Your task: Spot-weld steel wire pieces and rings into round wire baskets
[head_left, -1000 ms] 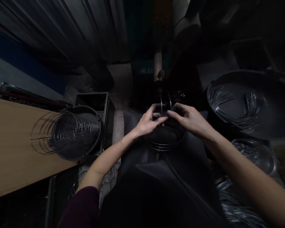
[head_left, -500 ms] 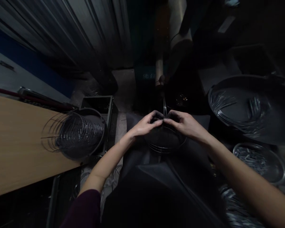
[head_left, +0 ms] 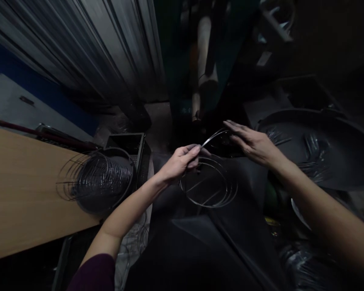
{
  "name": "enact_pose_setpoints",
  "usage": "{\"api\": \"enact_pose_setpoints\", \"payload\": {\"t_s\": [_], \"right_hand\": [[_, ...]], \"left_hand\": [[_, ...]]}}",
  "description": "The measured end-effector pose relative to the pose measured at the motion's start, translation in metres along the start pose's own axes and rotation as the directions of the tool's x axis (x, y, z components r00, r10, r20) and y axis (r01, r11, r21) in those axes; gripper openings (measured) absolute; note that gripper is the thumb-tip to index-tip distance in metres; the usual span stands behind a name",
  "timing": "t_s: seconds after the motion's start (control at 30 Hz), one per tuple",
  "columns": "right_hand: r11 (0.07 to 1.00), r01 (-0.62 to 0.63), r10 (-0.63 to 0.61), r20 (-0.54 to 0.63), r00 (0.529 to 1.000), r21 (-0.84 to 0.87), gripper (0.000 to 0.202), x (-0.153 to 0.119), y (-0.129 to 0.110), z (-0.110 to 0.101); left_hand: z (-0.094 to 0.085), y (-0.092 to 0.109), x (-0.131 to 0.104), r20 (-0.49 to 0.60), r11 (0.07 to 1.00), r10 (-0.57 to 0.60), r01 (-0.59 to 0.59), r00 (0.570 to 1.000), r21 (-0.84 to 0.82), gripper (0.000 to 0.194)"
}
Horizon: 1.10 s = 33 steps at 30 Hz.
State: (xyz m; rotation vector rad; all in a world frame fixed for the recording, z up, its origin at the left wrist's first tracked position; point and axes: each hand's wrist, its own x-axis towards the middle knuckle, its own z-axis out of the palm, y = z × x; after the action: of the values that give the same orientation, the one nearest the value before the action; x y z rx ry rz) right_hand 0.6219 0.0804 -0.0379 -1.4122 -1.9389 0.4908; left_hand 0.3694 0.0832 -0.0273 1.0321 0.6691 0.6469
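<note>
My left hand (head_left: 183, 161) is closed, thumb over fingers, on a few thin metal wire rings (head_left: 214, 206) that hang over the dark apron (head_left: 197, 238) on my lap. A bright section of wire (head_left: 208, 142) arches from this grip up toward my right hand (head_left: 253, 143). The right hand has its fingers stretched out and its thumb apart, close to the wire's upper bend. Whether its fingertips touch the wire is hard to make out in the dark. Above and between the hands stands a machine's narrow metal end (head_left: 195, 111).
On the left, a round bucket (head_left: 132, 178) holds a coil-like stack of wire rings beside a wooden board (head_left: 27, 190) and a black crate (head_left: 141, 153). A wide dark basin (head_left: 348, 133) with bundled wires stands right. More shiny pieces (head_left: 305, 262) lie lower right.
My hands have drawn apart from the machine's end. The right hand moved up and right with fingers extended; the left moved slightly left, holding the rings, which now show more fully.
</note>
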Motion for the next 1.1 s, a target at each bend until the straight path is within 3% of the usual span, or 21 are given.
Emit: {"api": "enact_pose_setpoints", "payload": {"t_s": [0.13, 0.2, 0.27, 0.3, 0.4, 0.43, 0.5, 0.6, 0.67, 0.77, 0.83, 1.1], "right_hand": [[0.997, 0.003, -0.002, 0.021, 1.000, -0.075, 0.034, 0.013, -0.008, 0.003], [0.997, -0.046, 0.049, 0.045, 0.998, -0.069, 0.032, 0.011, -0.013, 0.005], [0.983, -0.185, 0.181, 0.146, 0.973, 0.018, 0.037, 0.006, -0.013, 0.010], [0.955, -0.289, 0.266, 0.234, 0.935, 0.069, 0.042, 0.002, -0.011, 0.013], [0.821, -0.554, 0.417, 0.521, 0.745, 0.135, 0.055, -0.012, 0.004, 0.021], [0.798, -0.590, 0.428, 0.572, 0.700, 0.125, 0.057, -0.016, 0.010, 0.022], [0.801, -0.593, 0.423, 0.616, 0.665, 0.089, 0.057, -0.025, 0.019, 0.019], [0.853, -0.522, 0.413, 0.623, 0.665, -0.008, 0.048, -0.038, 0.025, 0.012], [0.883, -0.449, 0.439, 0.568, 0.696, -0.133, 0.038, -0.048, 0.024, 0.011], [0.853, -0.346, 0.496, 0.402, 0.770, -0.390, 0.029, -0.065, 0.022, 0.021], [0.813, -0.303, 0.506, 0.347, 0.790, -0.496, 0.032, -0.074, 0.022, 0.029], [0.775, -0.139, 0.428, 0.350, 0.833, -0.616, 0.049, -0.070, 0.027, 0.045]], "left_hand": [[-0.020, 0.013, 0.001, -0.076, 1.000, 0.000, 0.001, 0.997, 0.004, 0.034], [-0.033, 0.005, 0.006, -0.125, 0.999, -0.048, 0.048, 0.991, -0.007, 0.035], [-0.043, -0.013, 0.010, -0.181, 0.993, -0.109, 0.115, 0.977, 0.023, 0.037], [-0.047, -0.024, 0.012, -0.207, 0.987, -0.128, 0.144, 0.970, 0.064, 0.036], [-0.051, -0.055, 0.015, -0.243, 0.928, -0.080, 0.161, 0.967, 0.337, 0.034], [-0.049, -0.062, 0.016, -0.242, 0.869, -0.024, 0.140, 0.970, 0.474, 0.032], [-0.045, -0.072, 0.017, -0.231, 0.652, 0.101, 0.111, 0.968, 0.750, 0.030], [-0.034, -0.080, 0.019, -0.204, 0.257, 0.201, 0.149, 0.958, 0.955, 0.029], [-0.029, -0.086, 0.021, -0.157, 0.109, 0.200, 0.137, 0.967, 0.984, 0.033], [-0.024, -0.095, 0.026, -0.077, 0.040, 0.167, 0.071, 0.983, 0.997, 0.036], [-0.022, -0.097, 0.031, -0.049, 0.007, 0.123, 0.048, 0.991, 0.999, 0.036], [-0.017, -0.079, 0.058, 0.023, -0.257, -0.049, -0.035, 0.999, 0.966, 0.040]]}}
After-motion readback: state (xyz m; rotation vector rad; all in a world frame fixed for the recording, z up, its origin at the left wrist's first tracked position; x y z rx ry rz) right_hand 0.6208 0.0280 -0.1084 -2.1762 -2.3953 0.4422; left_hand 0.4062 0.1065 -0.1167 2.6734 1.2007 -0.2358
